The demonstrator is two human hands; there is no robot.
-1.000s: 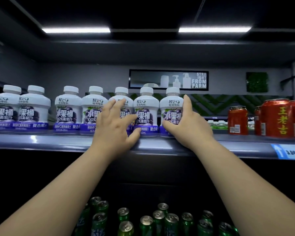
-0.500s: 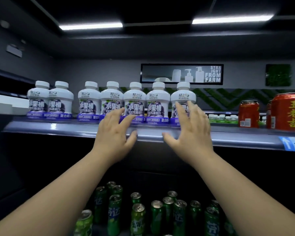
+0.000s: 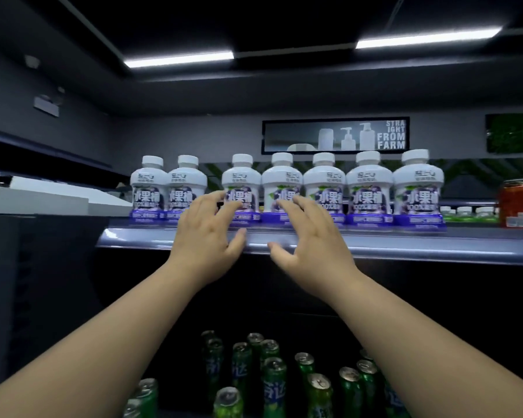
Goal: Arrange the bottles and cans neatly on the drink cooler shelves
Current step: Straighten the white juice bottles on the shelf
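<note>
Bottles, seven white ones with purple labels, stand upright in a row on the grey upper shelf, just beyond both hands; two stand slightly apart at the left end. Left hand and right hand are raised side by side at the shelf's front edge, fingers spread, gripping nothing. Well right of the right hand stands a red can. Below the forearms, green cans crowd a dark lower shelf. Behind the bottles hangs a sign reading STRAIGHT FROM FARM, under two ceiling light strips.
</note>
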